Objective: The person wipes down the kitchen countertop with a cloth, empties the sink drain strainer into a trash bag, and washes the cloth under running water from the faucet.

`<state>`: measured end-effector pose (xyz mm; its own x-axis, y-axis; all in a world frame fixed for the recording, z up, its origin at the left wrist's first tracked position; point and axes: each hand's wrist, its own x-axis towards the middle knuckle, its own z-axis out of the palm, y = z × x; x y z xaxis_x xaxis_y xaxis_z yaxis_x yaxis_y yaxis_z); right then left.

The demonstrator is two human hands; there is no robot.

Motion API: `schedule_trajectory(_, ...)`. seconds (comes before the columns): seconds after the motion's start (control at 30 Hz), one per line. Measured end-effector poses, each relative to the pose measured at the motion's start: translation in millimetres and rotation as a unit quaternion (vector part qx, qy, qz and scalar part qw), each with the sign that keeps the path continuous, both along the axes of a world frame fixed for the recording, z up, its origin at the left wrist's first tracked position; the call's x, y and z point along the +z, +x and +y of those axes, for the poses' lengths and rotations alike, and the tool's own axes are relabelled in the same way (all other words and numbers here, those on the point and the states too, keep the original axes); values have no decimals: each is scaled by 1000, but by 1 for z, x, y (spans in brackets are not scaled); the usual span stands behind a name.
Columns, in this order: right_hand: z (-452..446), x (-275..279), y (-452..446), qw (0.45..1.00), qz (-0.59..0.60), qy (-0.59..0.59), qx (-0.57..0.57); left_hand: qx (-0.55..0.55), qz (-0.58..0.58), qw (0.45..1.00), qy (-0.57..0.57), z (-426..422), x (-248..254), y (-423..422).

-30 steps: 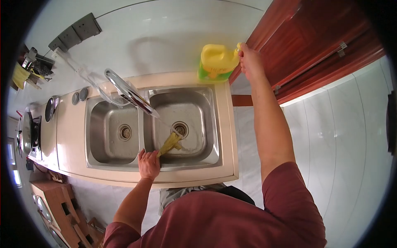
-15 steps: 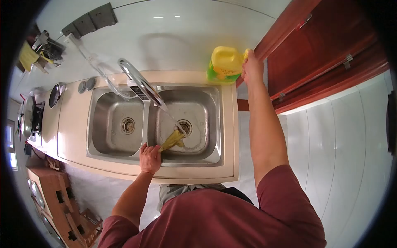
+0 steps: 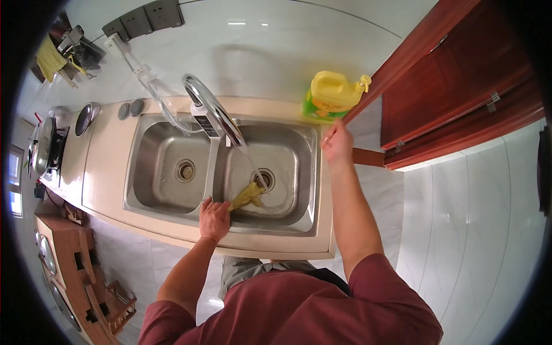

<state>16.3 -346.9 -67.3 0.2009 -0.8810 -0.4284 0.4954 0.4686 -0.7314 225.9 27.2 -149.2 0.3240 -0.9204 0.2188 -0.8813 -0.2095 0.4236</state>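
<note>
A wet yellow cloth point(image 3: 247, 197) lies bunched in the right basin of the steel double sink point(image 3: 315, 190), beside the drain. My left hand point(image 3: 215, 219) is at the sink's front rim, closed on the cloth's near end. From the curved chrome faucet point(image 3: 211, 106) water runs down onto the far end of the cloth and the drain. My right hand point(image 3: 337, 142) hangs over the right side of the counter with its fingers curled, slightly blurred. Just beyond it stands a yellow-and-green pump jug point(image 3: 333, 95), apart from the hand.
Red-brown wooden doors point(image 3: 454, 86) border the counter on the right. At the left are a lidded pan point(image 3: 43, 146) on a stove, a small dark round dish point(image 3: 84, 119) and two grey discs point(image 3: 130, 109). Grey sockets point(image 3: 144, 20) are on the tiled wall.
My right hand has left the jug's pump and drawn back toward me. My left hand still grips the cloth at the rim. The view has shifted slightly.
</note>
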Motion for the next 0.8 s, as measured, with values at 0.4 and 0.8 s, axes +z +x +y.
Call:
schedule_trajectory(0.4,-38,-65,46,993,-26,104,-46,-6,6,1000,-4,-3,1,1)
schedule_trajectory(0.8,62,-77,22,973,37,149,171,3,12,1000,1,0,-4,4)
